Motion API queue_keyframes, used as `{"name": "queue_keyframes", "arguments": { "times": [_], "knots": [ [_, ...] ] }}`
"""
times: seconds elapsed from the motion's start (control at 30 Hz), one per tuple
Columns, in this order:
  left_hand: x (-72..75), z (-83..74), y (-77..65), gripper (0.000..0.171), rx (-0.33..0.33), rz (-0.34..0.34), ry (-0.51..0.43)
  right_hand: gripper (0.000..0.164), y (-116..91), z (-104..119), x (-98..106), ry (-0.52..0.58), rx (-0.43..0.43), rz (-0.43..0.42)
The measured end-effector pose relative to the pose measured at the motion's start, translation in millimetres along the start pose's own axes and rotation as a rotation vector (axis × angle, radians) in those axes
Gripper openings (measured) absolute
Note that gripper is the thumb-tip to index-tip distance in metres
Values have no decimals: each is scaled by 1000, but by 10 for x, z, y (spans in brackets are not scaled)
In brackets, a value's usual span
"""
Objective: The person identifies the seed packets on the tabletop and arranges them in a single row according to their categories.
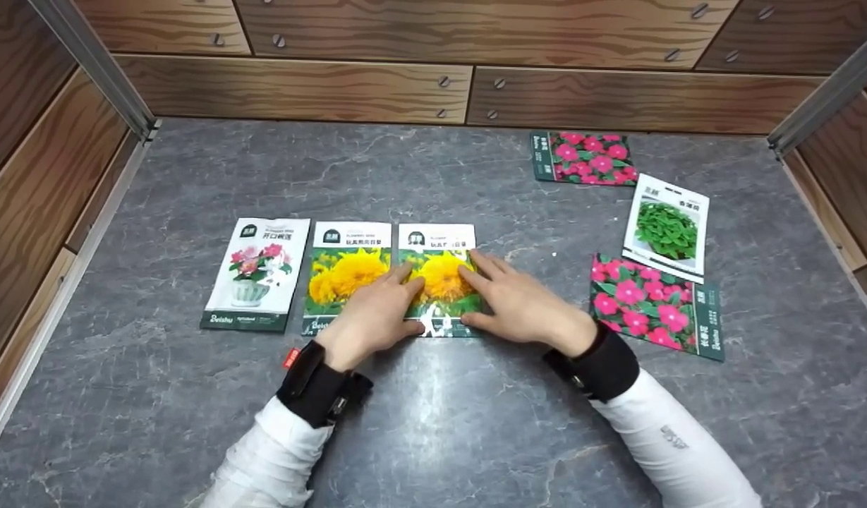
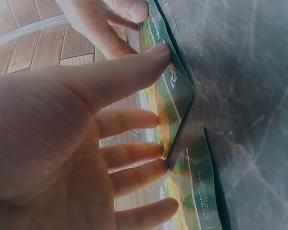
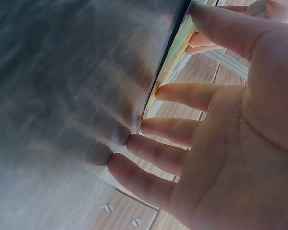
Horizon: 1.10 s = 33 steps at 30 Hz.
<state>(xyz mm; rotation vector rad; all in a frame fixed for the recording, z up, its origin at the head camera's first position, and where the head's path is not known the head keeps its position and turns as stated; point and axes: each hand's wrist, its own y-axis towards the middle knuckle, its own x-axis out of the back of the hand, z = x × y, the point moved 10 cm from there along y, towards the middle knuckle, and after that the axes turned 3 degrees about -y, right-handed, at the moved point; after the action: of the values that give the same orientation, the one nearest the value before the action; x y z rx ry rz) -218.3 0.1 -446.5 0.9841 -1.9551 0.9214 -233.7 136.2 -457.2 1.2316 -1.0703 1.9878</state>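
Nearest, two white sleeves [image 1: 267,455] reach over the grey marbled worktop [image 1: 504,451], with black wristbands [image 1: 608,363] at the cuffs. Beside the right wrist lies a pink periwinkle seed packet [image 1: 652,303], turned sideways. The left hand [image 1: 373,310] and right hand [image 1: 521,303] flank the right-hand sunflower seed packet [image 1: 440,271], which lies flat between them, its printed lettering upright. Neither grip has hold of anything: fingers spread, nearly straight, fingertips and thumbs against the packet's two side edges, the thumbs by its lower corners. The left hand also covers part of the left-hand sunflower seed packet [image 1: 352,264], just beside the first. Left of that pair stands a slight gap, then a potted-flower seed packet [image 1: 257,271], a little slanted. Farther right, a leafy green seed packet [image 1: 666,226] overlaps the periwinkle packet's upper edge. Beyond it lies a second periwinkle packet [image 1: 592,161], near the wood-patterned back wall [image 1: 377,88].
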Motion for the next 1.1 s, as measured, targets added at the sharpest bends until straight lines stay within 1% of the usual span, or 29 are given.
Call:
{"name": "queue_keyframes", "arguments": {
  "times": [0.1, 0.23, 0.33, 0.43, 0.53, 0.67, 0.77, 0.8, 0.87, 1.03, 1.1],
  "knots": [
    [2, -1, -1, 66, -9, -5, -6, 79, -6, -1, 1, -7, 4, -3],
    [33, 2, -16, 65, -5, -36, -40, 78, -31, -15, 43, 9, 5, -31],
    [83, -8, -26, 62, -13, -91, -72, 77, -95, -53, 113, 24, 2, -74],
    [136, -35, -19, 59, -32, -154, -84, 75, -209, -142, 182, 19, -7, -116],
    [175, -66, 4, 55, -49, -204, -93, 74, -371, -301, 249, 7, -28, -159],
    [229, -111, 26, 51, -77, -265, -123, 73, -648, -576, 311, -23, -73, -204],
    [271, -143, 23, 50, -98, -314, -153, 73, -855, -784, 304, -37, -108, -215],
    [274, -151, 23, 50, -101, -321, -165, 73, -920, -850, 299, -39, -119, -221],
    [290, -180, 17, 50, -116, -347, -181, 72, -1036, -970, 292, -34, -126, -247],
    [305, -265, 8, 48, -165, -405, -207, 73, -1267, -1252, 292, -32, -154, -287],
    [304, -296, 5, 48, -181, -421, -215, 73, -1334, -1385, 291, -39, -198, -268]
  ]
}}
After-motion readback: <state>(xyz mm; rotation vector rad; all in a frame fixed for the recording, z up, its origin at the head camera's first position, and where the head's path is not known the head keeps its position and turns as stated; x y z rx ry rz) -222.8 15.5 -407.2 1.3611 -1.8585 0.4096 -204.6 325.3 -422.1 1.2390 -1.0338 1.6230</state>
